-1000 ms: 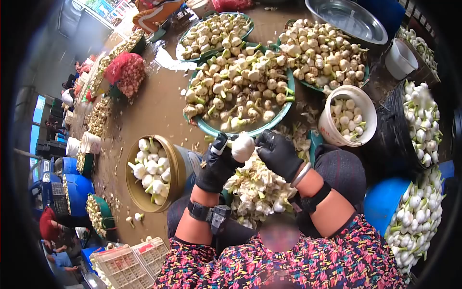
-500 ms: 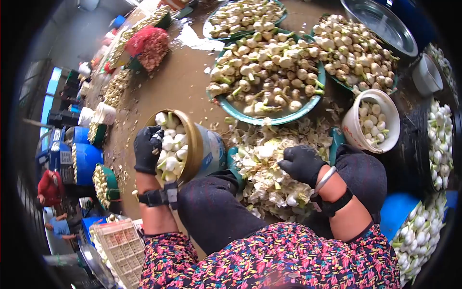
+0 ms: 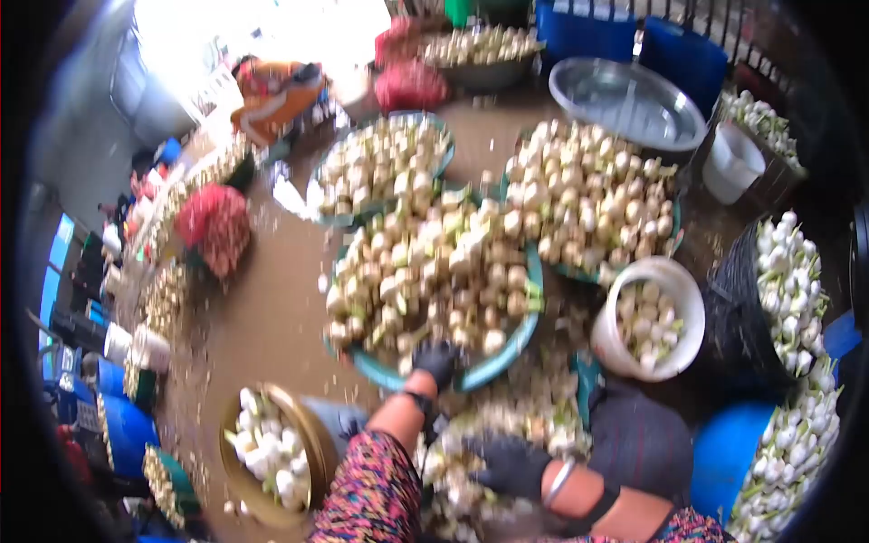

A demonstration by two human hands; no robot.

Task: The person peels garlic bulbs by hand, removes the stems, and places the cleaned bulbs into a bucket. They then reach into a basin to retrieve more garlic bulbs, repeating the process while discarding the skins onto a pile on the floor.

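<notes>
My left hand (image 3: 436,364), in a dark glove, reaches over the near rim of a large green tub (image 3: 516,348) and touches the heaped, unpeeled garlic bulbs (image 3: 425,267). Its fingers are smeared by motion, so a grip on a bulb cannot be made out. My right hand (image 3: 509,463), also gloved, is low over the pile of peelings (image 3: 543,421) between my knees. Its fingers look spread, with nothing visible in them. On the left, a tan-rimmed bucket (image 3: 317,443) holds peeled white garlic bulbs (image 3: 270,452).
A white bucket (image 3: 683,299) with some bulbs stands right of the tub. More heaps sit in tubs behind, beside a wide metal basin (image 3: 579,81). A black container (image 3: 733,312) of white bulbs is at the right; a red mesh bag (image 3: 213,217) lies at the left.
My left hand has left the tan-rimmed bucket and moved forward to the green tub. My right hand remains by the peelings, its fingers now more spread. The view has tilted up.
</notes>
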